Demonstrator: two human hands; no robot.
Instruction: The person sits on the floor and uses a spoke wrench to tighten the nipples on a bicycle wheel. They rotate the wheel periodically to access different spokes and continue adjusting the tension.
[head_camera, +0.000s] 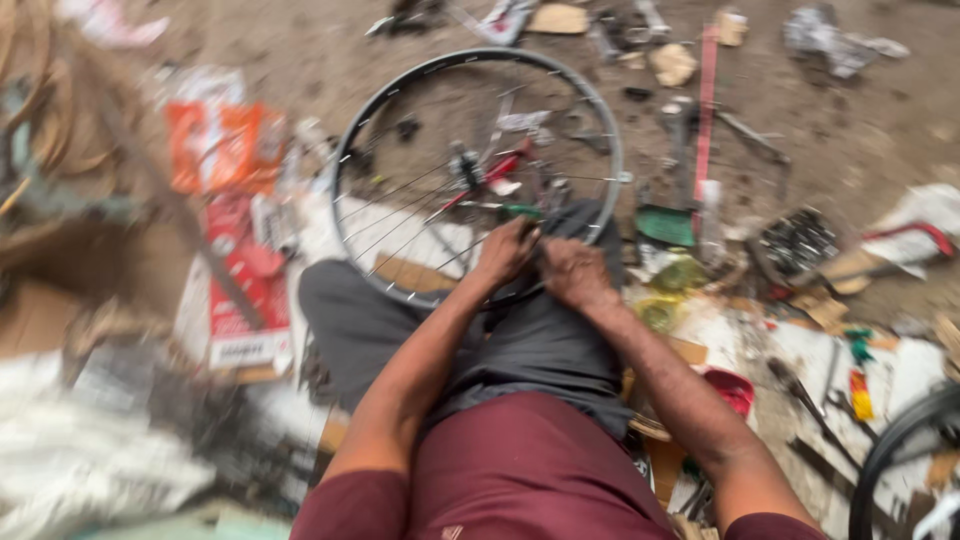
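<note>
Orange packet (222, 145) — flat, with white patches, blurred — lies well left of the left hand (505, 250), farther from the person. Red-and-white flat box (238, 290) lies left of that hand, nearer. Small yellow-and-red packet (860, 393) — right of the right hand (572, 272), well apart.

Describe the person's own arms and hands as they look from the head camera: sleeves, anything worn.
Both arms are bare from the upper arm down, below short maroon sleeves of a maroon shirt. The left hand and right hand are bare: no gloves. No watch, ring or wristband shows, though the picture is blurred, so small items could be missed.
</note>
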